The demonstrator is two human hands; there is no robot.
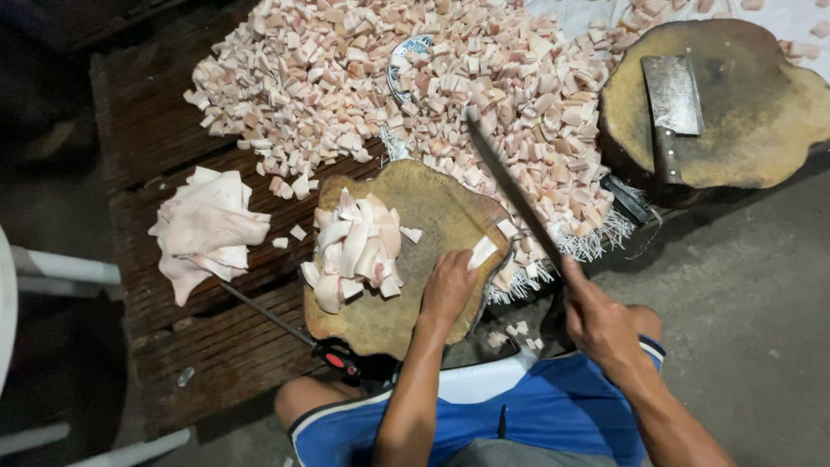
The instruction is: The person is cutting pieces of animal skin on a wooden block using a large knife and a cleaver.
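I logged: left hand [448, 285] pinching fat strip [482, 252] on chopping board [432, 207]; right hand [598, 322] gripping long knife [510, 190], raised.

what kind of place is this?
Probably an informal meat-prep spot at floor level, not a fitted kitchen. A big heap of diced pork skin lies on a low wooden platform, two thick log chopping blocks sit by it, and a cleaver rests on the far one.
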